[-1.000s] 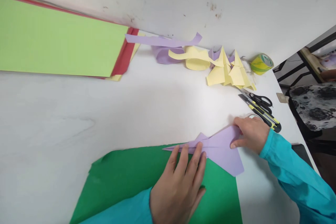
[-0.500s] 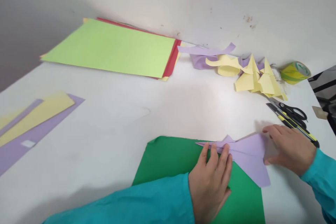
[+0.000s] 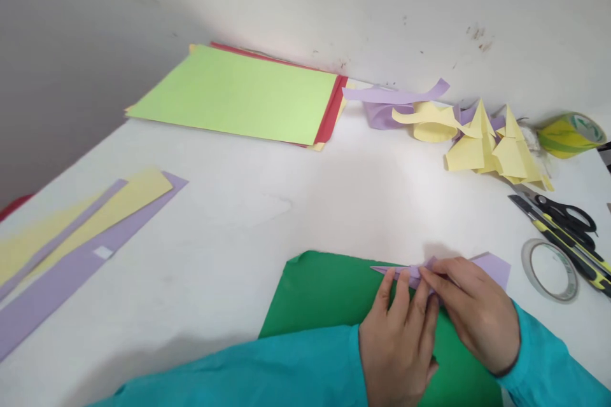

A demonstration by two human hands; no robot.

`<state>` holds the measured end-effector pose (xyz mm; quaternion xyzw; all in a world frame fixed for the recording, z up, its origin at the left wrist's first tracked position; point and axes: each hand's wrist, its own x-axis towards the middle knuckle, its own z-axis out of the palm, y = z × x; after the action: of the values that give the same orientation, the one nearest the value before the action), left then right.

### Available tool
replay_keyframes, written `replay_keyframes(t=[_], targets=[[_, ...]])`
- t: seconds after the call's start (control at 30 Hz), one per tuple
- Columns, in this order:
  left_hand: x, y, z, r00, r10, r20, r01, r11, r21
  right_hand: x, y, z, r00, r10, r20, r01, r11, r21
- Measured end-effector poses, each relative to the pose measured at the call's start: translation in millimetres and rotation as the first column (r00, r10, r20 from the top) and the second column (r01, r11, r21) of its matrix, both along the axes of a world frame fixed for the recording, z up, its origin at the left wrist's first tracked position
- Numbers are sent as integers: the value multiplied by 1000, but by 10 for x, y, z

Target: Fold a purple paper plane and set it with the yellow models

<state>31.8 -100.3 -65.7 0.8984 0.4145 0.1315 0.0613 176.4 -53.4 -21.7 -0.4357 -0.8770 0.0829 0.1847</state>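
Note:
A folded purple paper [image 3: 491,267] with a narrow pointed tip, shaped like a paper plane, lies at the far edge of a green sheet [image 3: 329,289]. My left hand [image 3: 401,337] rests on the pointed half, its fingers stretched out and pressing it down. With thumb and fingertips together, my right hand [image 3: 472,305] pinches the folded layers just beside the left fingertips. That hand covers much of the purple paper's wide rear part.
A clear tape roll [image 3: 548,270], box cutters [image 3: 568,245] and black scissors [image 3: 568,213] lie at the right. Behind them are folded yellow papers [image 3: 482,146] and a yellow-green tape roll [image 3: 570,133]. Coloured sheets [image 3: 238,95] sit at the back, paper strips [image 3: 95,248] at the left.
My right hand has moved left from the paper's rear edge onto its folds and closed there. The clear tape roll has come into sight. The left hand still presses the paper.

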Motion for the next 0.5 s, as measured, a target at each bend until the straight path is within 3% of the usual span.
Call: replay_keyframes(t=[0.37,0.5], targets=[[-96,28,114,969,76,236,-114,982,153,10,-4,-6,997,-30,-72,21,992,-123],[-71,-12,81,917,186,352,-260,949,178,-19,21,17,999,-12,-45,8,996,-86]])
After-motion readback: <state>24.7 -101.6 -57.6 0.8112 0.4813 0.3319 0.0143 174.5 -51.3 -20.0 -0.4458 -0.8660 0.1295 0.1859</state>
